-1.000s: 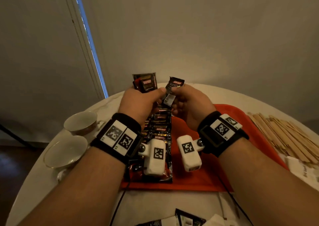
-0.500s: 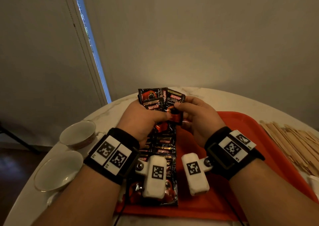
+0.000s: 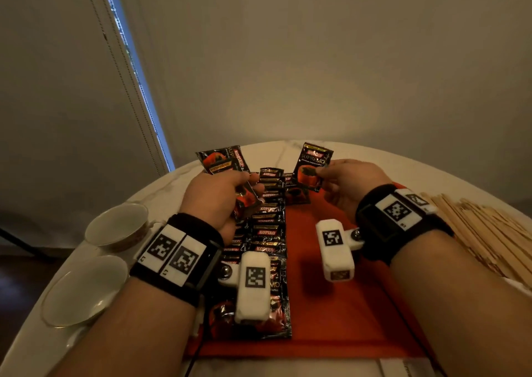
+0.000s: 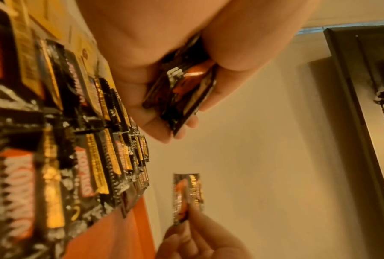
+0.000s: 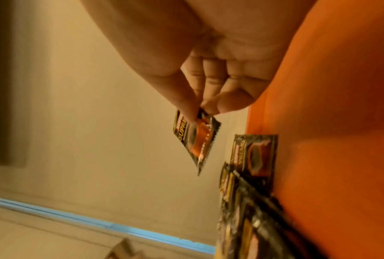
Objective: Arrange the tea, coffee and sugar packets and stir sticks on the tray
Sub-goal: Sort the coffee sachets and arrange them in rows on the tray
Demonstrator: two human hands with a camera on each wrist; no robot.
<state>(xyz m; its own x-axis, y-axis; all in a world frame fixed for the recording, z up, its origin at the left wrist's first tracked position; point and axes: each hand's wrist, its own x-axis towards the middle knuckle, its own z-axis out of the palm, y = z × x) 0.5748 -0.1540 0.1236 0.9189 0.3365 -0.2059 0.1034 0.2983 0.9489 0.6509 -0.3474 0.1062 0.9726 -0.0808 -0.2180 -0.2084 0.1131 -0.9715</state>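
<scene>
Fingers (image 3: pixel 322 172) on upright packet (image 3: pixel 313 166) (long axis vertical)

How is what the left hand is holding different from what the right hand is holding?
The left hand grips a bunch of coffee packets stacked together; the right hand pinches a single packet. The bunch sits deep in the curled fingers, while the single packet is held only by one edge between thumb and fingertips. Both are the same black and orange Kopiko packets, held above the orange tray.
</scene>
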